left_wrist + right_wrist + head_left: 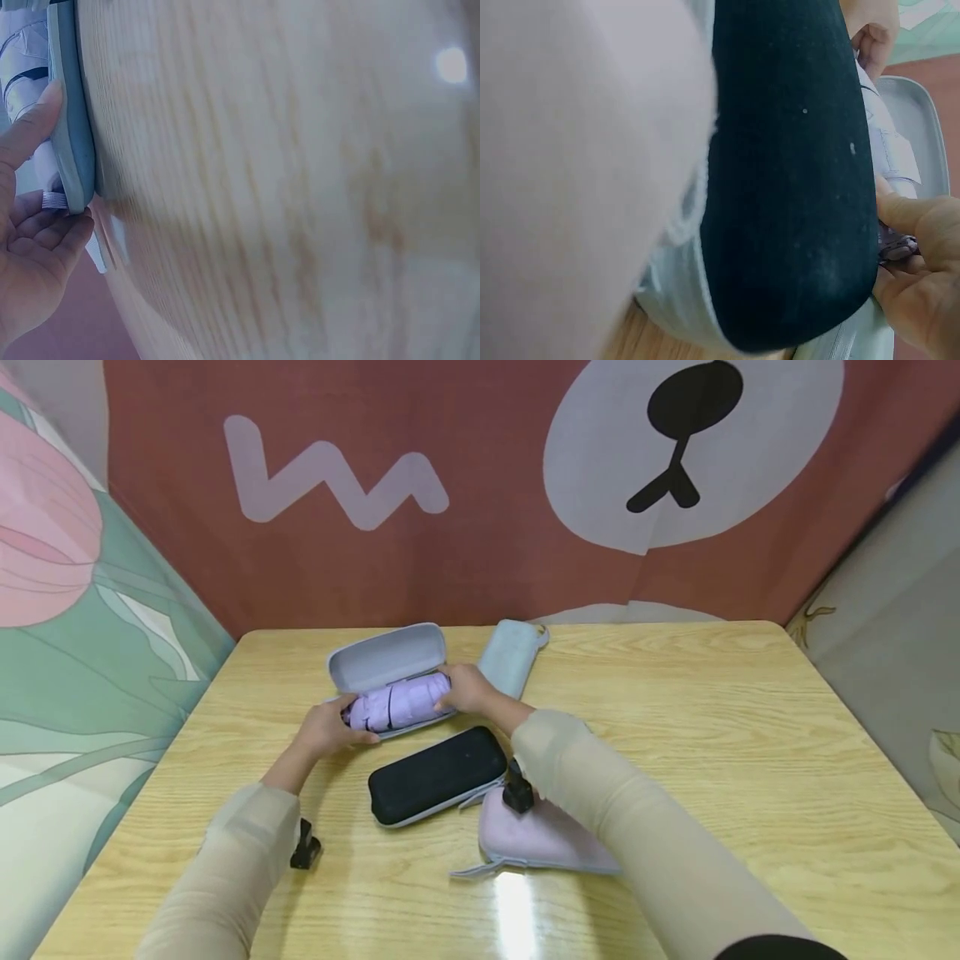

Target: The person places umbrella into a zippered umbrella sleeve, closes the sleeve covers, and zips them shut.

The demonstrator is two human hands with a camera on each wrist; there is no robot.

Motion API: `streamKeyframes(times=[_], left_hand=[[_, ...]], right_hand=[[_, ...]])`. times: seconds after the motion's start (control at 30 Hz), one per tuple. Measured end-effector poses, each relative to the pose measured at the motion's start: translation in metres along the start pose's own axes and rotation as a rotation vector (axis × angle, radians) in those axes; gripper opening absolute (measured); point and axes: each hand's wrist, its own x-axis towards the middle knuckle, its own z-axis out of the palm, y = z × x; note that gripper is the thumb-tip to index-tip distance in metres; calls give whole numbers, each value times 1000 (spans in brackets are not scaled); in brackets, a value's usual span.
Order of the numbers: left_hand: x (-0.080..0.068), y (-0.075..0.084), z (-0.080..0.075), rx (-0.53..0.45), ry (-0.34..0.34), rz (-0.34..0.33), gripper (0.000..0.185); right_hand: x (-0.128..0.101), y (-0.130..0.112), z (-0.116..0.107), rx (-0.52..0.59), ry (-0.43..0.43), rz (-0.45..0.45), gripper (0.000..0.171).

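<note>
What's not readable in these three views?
- Head view: the base of the open grey case is covered by the folded lilac umbrella and both hands; left hand, right hand.
- Head view: part of the pink pouch is behind the right sleeve.
- Right wrist view: the black case fills the frame and blocks most of the umbrella; the near sleeve is blurred.
- Left wrist view: the table is blurred; the left edge cuts off the case.
</note>
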Motion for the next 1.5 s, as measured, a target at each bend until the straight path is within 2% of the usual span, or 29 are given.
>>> streamKeyframes(times=[0.2,0.37,0.43,0.5,0.57,0.67,0.73,0.8,1.0,1.07,1.17,1.33,1.5], left_hand=[[-3,1,-1,-10,-3,-20,93],[-4,1,-1,-19,-5,-18,91],[-3,2,-1,-30,-15,-23,90],[-4,4,-2,-43,-26,-31,89],[-4,7,-2,-79,-23,-34,85],[-4,11,-4,-189,-2,-45,77],[-3,13,-5,-288,12,-50,76],[-1,15,-8,-377,21,-83,78],[4,18,-20,-591,109,-200,69],[7,20,-23,-674,142,-221,70],[11,20,-25,-756,174,-250,73],[14,19,-26,-853,164,-221,68],[12,17,-29,-998,172,-215,58]], right_hand=[[2,-4,-2,-184,-44,-10,70],[3,-9,-4,-338,-35,-33,44],[4,-10,-4,-349,-42,-23,38],[5,-10,-3,-339,-59,-11,39],[6,-9,-3,-332,-75,-3,43],[8,-8,-2,-325,-87,0,54],[9,-6,-2,-303,-86,4,63],[10,-4,-3,-247,-90,12,74],[12,-1,-10,106,-45,29,94],[12,0,-13,190,-24,26,92],[14,1,-16,220,-37,63,94],[16,1,-19,281,-55,82,92],[16,-3,-24,450,-66,105,81]])
